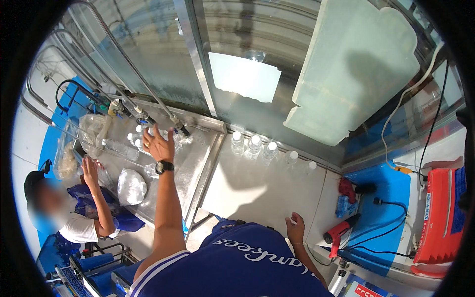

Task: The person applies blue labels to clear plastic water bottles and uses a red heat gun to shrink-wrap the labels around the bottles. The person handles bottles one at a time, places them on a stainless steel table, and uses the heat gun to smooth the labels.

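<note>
White-capped clear bottles cluster on the steel table beside the left hand, its fingers spread. The right hand, loosely open, hangs near the white counter. Script lettering crosses the blue jersey.

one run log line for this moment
left hand: open, near pipe valve | right hand: empty, near white counter | capped bottles: lined up on counter

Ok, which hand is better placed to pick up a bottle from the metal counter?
Left, likely: the left hand is over the metal counter near its bottles; the right hand is low beside the blue shirt.
</note>
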Available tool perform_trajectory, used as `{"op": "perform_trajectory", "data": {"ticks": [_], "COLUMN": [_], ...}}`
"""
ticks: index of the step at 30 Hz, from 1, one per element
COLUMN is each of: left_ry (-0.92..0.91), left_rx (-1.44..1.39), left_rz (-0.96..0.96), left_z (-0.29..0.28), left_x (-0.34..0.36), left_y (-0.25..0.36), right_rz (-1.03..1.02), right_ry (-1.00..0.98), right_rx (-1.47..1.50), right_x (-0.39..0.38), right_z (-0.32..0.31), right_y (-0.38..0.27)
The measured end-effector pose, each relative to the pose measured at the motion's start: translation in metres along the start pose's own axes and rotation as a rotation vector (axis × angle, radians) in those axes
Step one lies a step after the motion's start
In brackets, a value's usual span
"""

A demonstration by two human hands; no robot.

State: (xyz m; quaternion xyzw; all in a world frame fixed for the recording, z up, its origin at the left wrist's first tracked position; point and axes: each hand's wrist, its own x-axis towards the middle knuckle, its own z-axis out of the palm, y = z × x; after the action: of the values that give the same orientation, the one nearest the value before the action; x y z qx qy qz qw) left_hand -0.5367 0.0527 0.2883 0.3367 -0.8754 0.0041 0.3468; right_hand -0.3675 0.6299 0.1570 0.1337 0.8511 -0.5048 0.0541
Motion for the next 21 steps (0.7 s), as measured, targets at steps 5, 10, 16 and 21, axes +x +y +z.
{"op": "perform_trajectory", "data": {"ticks": [5,10,16,21], "left_ry": [-0.230,-0.187,-0.226,-0.418], "left_rx": [0.145,0.067,-0.343,-0.653], "left_rz": [-0.023,0.097,0.273,0.383], "left_z": [0.005,0.011,-0.030,-0.077], "left_x": [0.018,0.010,-0.048,-0.124], "left_y": [-0.015,-0.013,0.033,0.106], "right_rz": [-0.115,-0.176,-0.230,-0.549], "right_ry": [-0.036,-0.014,-0.344,-0.344], "right_rx": [-0.008,0.050,-0.011,-0.001], "right_x": [0.031,0.050,0.053,0.067], "right_z": [0.019,0.025,0.052,0.111], "right_y": [-0.024,-0.049,-0.106,-0.160]}}
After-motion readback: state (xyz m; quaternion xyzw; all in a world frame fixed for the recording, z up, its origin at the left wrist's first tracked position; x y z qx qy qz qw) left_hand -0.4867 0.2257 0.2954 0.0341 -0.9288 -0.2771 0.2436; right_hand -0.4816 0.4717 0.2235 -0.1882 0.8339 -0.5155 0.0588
